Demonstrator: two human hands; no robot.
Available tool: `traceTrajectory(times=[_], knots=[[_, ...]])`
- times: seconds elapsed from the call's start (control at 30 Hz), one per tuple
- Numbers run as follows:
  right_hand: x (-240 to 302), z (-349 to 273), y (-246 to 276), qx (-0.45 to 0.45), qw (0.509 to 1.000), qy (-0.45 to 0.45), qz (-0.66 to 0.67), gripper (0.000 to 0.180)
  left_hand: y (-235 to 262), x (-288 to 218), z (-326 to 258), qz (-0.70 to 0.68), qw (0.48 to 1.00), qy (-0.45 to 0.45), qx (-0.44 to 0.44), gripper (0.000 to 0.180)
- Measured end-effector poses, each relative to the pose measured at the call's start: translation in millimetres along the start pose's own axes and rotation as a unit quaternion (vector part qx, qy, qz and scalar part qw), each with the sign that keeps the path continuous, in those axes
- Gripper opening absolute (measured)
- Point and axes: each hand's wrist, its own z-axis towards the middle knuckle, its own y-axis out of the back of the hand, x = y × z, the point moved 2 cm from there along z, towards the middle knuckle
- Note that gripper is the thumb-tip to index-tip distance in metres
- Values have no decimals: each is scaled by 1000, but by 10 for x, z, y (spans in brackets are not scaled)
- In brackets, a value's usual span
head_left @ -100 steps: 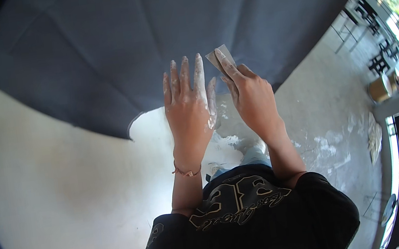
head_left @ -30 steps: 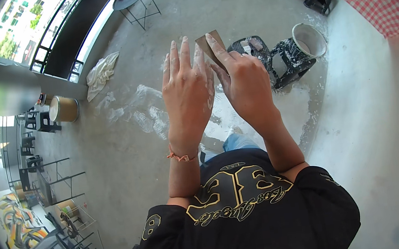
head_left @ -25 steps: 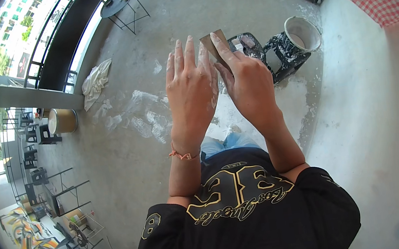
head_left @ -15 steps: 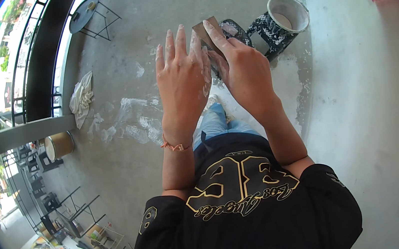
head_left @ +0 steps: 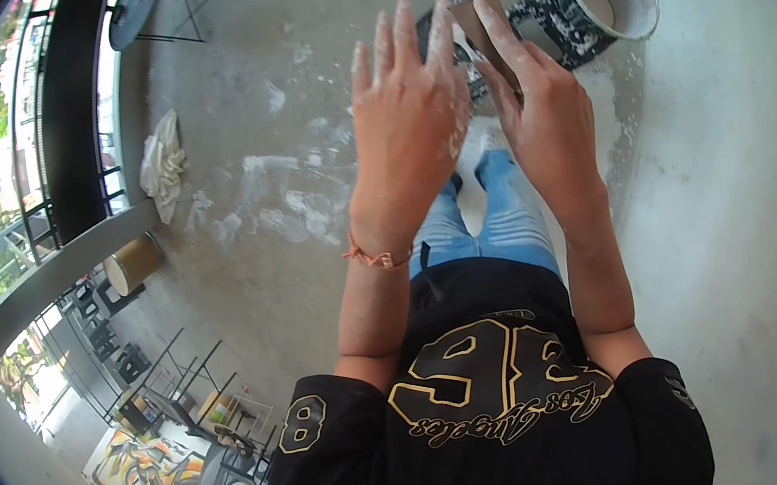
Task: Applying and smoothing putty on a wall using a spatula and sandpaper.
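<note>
Both of my hands are raised side by side in front of me, dusted with white powder on the fingers. My left hand point(head_left: 411, 112) is open, palm away, its fingers spread and holding nothing. My right hand point(head_left: 545, 109) grips a flat brown rectangular piece point(head_left: 471, 26) that looks like a sanding block, with the index finger stretched along it. The thumb is on its near side, and the other fingers are mostly hidden. A gap separates the two hands at the wrists; whether the left fingertips touch the brown piece I cannot tell.
Beyond my right hand, a bucket point(head_left: 647, 7) with whitish contents stands on a white-splattered black stool point(head_left: 566, 23). A pale wall point(head_left: 736, 197) runs along the right. On the left are a crumpled white cloth point(head_left: 163, 169), a brown drum point(head_left: 134, 264) and a round table point(head_left: 131, 19).
Both hands have shifted up and to the right in the picture, and the gap between them has widened. The right hand keeps its hold on the brown piece. The surroundings have shifted with the view.
</note>
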Motion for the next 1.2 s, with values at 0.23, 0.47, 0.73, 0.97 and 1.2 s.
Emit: traceTrajectory(times=[0.23,0.47,0.73,0.97,1.2], knots=[[1105,269,1329,21,998,-7,64,61,1481,-436,463,-138,985,72,71,62],[1437,-152,1650,25,1000,-4,3,62,1861,-788,3,-143,986,49,76,57],[1813,-223,2121,-10,997,-17,-70,65,2429,-992,141,-153,984,14,92,58],[1831,6,2293,8,1000,-5,-4,64,2391,-972,173,-146,985,82,33,55],[1574,109,2160,15,988,92,-126,63,2336,-806,308,-135,983,126,1,61]])
